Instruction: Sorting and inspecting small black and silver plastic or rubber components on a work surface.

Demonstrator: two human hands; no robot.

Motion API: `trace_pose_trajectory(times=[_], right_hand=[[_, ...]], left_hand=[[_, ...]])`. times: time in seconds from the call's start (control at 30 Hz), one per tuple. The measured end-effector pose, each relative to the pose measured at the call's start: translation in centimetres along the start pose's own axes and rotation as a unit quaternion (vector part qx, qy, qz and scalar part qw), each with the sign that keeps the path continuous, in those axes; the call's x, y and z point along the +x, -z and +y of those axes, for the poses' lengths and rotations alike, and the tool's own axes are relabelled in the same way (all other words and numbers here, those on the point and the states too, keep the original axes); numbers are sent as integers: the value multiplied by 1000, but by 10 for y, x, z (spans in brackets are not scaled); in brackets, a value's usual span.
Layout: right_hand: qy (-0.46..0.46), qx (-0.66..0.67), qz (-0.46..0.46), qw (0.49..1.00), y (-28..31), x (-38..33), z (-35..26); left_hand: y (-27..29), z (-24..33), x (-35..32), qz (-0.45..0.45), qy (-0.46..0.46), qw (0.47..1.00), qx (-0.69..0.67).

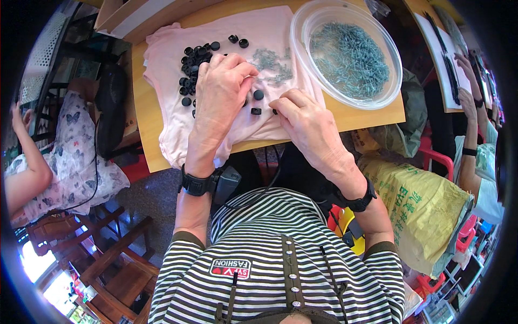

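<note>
My left hand [224,89] is closed in a pinch over the pink cloth [167,54], its fingertips beside a loose patch of small silvery screws [272,60]. What it pinches, if anything, is too small to make out. My right hand [307,116] is closed too, near the cloth's front right part. A dark edge of a small black cap [274,112] shows at its fingertips. Black round caps [189,67] lie heaped beyond and beside my left hand, partly hidden by it. Between the hands sit a few more, including an upright cap [258,95] and a tipped one [256,111].
A clear round plastic tub [396,81] holding many screws stands at the right of the wooden table [372,116]. A cardboard box [129,19] is at the far left. Yellow sacks [415,205] lie to the right. People sit on both sides; a wooden chair [116,270] stands lower left.
</note>
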State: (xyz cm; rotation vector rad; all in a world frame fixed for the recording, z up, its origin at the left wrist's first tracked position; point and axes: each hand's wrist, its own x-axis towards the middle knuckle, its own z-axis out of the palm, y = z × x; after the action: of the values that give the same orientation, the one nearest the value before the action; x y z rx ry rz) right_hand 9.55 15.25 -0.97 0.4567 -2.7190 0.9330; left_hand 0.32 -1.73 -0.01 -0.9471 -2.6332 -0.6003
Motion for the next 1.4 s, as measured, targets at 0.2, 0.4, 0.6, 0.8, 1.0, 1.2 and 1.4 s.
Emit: trace_pose_trajectory(times=[0.2,0.4,0.6,0.8,1.0,1.2,1.4], right_hand=[[-10,0,-23,1000,3,-3,-3],[-47,89,18,995,-2,-5,4],[-264,594,29,760,2,-4,8],[-305,718,0,626,1,-6,7],[-289,755,-19,588,0,-8,6],[-278,735,-14,618,-3,-12,2],[-269,720,-4,640,-5,-16,3]], left_hand=[[-3,0,-1,-19,3,1000,17],[3,3,-4,-13,14,999,-27],[25,30,-20,-36,165,924,-344],[29,40,-34,-1,172,893,-416],[36,45,-37,10,150,916,-372],[39,50,-39,40,108,946,-303],[42,55,-42,19,107,948,-300]])
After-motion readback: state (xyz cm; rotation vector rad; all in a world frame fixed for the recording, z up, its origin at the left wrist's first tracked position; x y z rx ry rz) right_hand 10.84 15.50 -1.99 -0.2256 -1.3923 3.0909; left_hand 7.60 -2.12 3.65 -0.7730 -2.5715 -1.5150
